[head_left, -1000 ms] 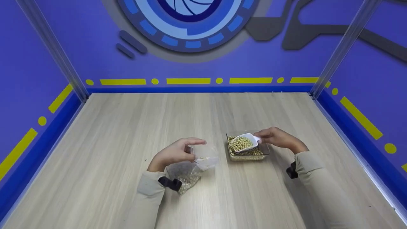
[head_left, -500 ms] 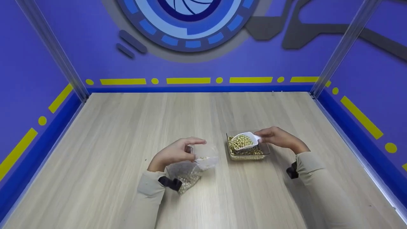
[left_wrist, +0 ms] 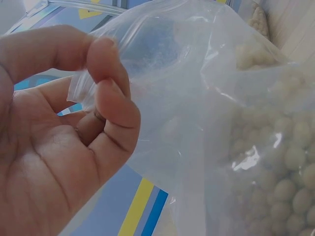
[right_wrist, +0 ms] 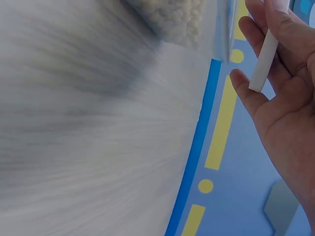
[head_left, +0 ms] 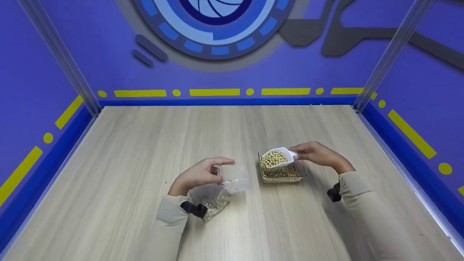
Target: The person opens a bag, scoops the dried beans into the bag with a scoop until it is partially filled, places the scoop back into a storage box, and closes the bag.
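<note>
My left hand (head_left: 197,177) grips the edge of a clear plastic bag (head_left: 214,203) partly filled with round pale beans. In the left wrist view the bag's mouth (left_wrist: 162,113) stands spread beside the curled fingers. My right hand (head_left: 320,156) holds a white scoop (head_left: 290,155) by its handle. A heap of yellow-green beans (head_left: 274,158) fills the scoop, which is over a rectangular see-through container (head_left: 281,179) holding more beans. The right wrist view shows the white handle (right_wrist: 266,61) crossing the fingers; the scoop's bowl is out of that view.
A wood-grain table (head_left: 163,137) lies under everything. Blue panels (head_left: 232,81) with yellow marks enclose its back and both sides. The bag lies left of the container, with a strip of tabletop between them.
My right hand has lifted the filled scoop slightly up and away from the beans in the container. The left hand and the bag have stayed in place.
</note>
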The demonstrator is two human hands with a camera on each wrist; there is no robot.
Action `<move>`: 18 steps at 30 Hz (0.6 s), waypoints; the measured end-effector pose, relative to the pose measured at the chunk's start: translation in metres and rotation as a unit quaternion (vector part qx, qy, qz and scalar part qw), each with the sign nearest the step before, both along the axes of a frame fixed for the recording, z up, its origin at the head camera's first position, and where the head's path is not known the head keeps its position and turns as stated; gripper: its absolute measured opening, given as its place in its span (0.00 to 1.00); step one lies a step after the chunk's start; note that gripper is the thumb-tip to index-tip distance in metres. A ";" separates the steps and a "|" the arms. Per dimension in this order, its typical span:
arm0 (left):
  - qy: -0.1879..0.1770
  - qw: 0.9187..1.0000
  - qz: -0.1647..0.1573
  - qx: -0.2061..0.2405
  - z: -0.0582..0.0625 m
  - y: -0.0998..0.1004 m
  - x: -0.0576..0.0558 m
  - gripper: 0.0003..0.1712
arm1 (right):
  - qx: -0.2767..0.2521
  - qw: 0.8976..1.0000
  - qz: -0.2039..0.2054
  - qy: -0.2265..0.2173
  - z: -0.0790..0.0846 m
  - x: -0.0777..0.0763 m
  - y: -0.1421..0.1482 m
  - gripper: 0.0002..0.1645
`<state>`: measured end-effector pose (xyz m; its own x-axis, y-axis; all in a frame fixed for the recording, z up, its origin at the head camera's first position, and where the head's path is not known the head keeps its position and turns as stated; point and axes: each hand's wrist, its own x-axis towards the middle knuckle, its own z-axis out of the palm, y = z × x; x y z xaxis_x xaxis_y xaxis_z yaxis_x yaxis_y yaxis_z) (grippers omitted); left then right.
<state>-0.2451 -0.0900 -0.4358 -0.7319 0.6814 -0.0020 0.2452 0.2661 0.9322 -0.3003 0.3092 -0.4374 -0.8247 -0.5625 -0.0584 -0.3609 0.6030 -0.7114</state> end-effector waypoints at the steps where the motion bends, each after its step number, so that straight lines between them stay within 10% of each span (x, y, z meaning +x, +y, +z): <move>1: 0.001 1.000 0.000 0.000 0.000 0.000 0.000 0.36 | -0.001 1.000 0.003 0.000 0.001 0.000 -0.001 0.22; 18: 0.005 1.000 -0.009 0.005 -0.002 0.000 -0.001 0.37 | 0.001 0.999 0.030 0.022 0.011 0.006 -0.031 0.22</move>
<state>-0.2458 -0.0896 -0.4375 -0.7200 0.6939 0.0114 0.2581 0.2525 0.9325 -0.2942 0.2783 -0.4259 -0.7912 -0.6111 -0.0242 -0.4268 0.5802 -0.6937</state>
